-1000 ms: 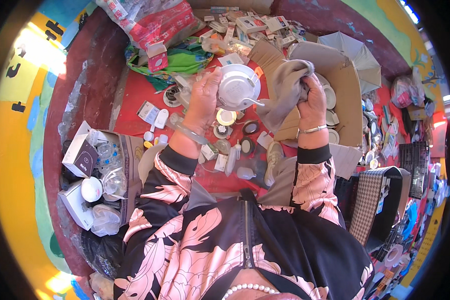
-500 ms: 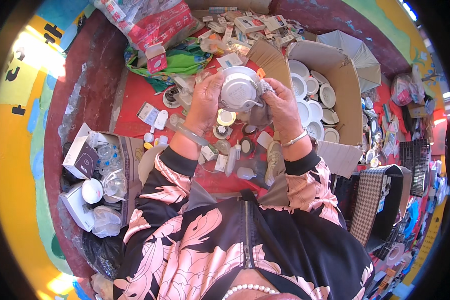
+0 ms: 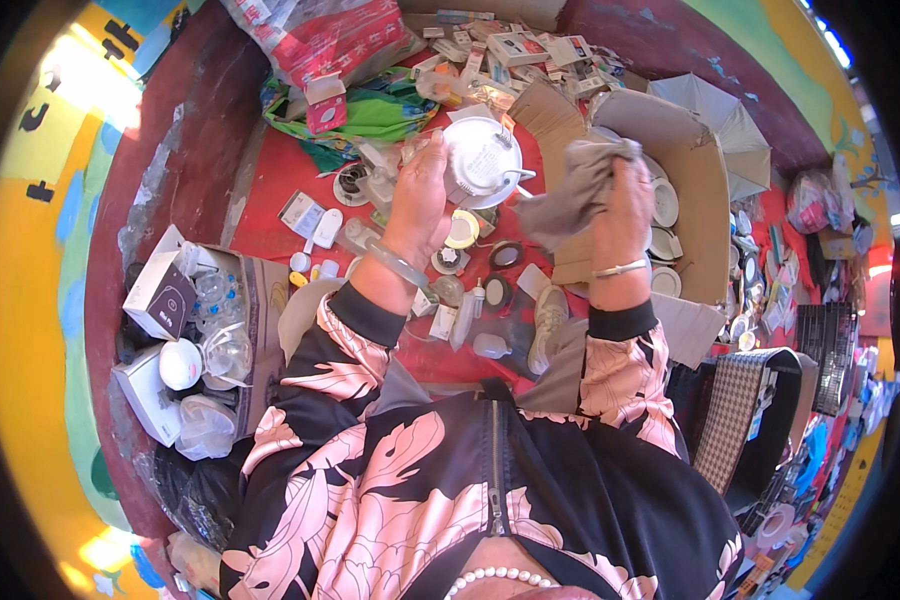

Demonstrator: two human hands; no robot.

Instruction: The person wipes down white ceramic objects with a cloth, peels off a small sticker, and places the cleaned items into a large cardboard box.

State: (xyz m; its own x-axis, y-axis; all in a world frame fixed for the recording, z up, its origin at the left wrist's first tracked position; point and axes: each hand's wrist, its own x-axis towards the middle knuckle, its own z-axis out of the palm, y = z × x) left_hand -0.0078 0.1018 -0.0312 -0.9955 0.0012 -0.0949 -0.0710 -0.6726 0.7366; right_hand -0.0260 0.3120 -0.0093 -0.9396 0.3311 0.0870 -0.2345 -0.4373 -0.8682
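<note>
My left hand (image 3: 426, 190) grips the left rim of a round white downlight (image 3: 484, 160). Its back faces up, with a spring clip at its upper right and a short white cable on the right side. In my right hand (image 3: 628, 205) is a crumpled grey cloth (image 3: 573, 190), hanging down to the left, apart from the lamp. Under my right hand stands an open cardboard box (image 3: 698, 150) holding several white round lamps (image 3: 663, 203), partly covered by that hand. Below the downlight, a round lamp with a yellow centre (image 3: 461, 229) lies on the red cloth.
At left, a cardboard box (image 3: 266, 300) holds white bulbs and clear plastic pieces. Small cartons (image 3: 518, 48) are heaped at the back beside a red-and-white bag (image 3: 320, 40). A folded silver umbrella (image 3: 735, 130) leans behind the lamp box. A checked case (image 3: 735, 410) stands at right.
My right hand has moved right with the cloth, away from the downlight and over the lamp box. My left hand still holds the downlight, now slightly further right and turned.
</note>
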